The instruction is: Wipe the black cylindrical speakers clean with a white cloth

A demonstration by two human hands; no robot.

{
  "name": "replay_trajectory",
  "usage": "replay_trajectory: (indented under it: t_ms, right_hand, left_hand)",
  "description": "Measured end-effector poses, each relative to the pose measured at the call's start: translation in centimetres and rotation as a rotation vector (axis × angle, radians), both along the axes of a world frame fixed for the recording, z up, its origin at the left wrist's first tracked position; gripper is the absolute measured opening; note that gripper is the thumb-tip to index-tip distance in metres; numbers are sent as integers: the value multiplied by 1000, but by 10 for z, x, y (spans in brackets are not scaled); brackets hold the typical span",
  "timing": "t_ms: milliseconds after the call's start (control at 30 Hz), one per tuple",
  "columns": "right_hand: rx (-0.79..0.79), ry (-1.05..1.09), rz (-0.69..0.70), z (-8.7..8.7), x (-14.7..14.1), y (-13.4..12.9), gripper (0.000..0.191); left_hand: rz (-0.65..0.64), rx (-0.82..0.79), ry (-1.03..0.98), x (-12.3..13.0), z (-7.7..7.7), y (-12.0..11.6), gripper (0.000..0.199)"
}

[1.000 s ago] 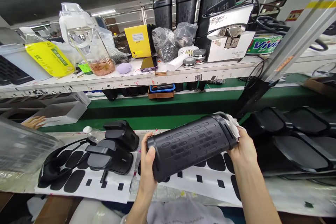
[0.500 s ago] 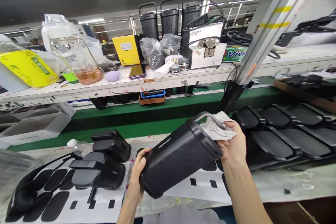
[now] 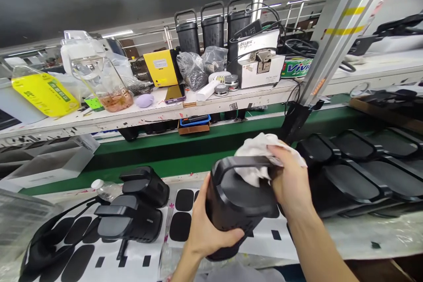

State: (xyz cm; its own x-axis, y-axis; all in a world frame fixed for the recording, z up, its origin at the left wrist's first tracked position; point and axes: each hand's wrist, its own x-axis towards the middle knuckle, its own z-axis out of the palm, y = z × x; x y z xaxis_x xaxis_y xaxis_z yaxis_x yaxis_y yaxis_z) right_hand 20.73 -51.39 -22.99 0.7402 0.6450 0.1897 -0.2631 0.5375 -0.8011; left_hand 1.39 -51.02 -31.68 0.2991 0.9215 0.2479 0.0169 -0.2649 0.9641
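A black case (image 3: 244,205) with a loop handle on its top is held above the bench, its top tilted toward me. My left hand (image 3: 208,229) wraps round its left side and front, thumb across the front. My right hand (image 3: 291,174) pinches a crumpled white cloth (image 3: 253,156) against the handle and top. Part of the cloth covers the back of the top, and the fingertips under the handle are hidden.
Two black cases (image 3: 140,220) and a clear bottle (image 3: 107,189) stand at left by black straps. Rows of similar cases (image 3: 350,180) are at right. A cluttered shelf (image 3: 155,116) and a metal post (image 3: 333,44) stand behind.
The held case has turned from lying slanted to more upright, its top now facing me. My left hand has moved from its bottom end to its side. The cloth has shifted left over the top.
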Motion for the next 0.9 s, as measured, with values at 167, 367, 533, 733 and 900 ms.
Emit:
replay_trajectory:
  t_ms: [167,367,533,733,900]
  right_hand:
    - [-176,-281,-388,-15,22,-20,23]
    - [-75,-817,-353,-41,-1,-35,22]
    - [237,-1402,-203,-40,-40,-28,37]
    - [-50,-1072,-190,-66,-23,-11,21]
    - [-284,-723,-280,-66,-31,-17,17]
  left_hand:
    - [94,-83,-86,-4,-6,7,109]
    - [138,-78,-41,-5,-2,13,105]
    - [186,-66,3,2,5,9,103]
    - [193,-370,-361,-3,25,3,88]
    - [190,-327,-402,-6,35,8,89]
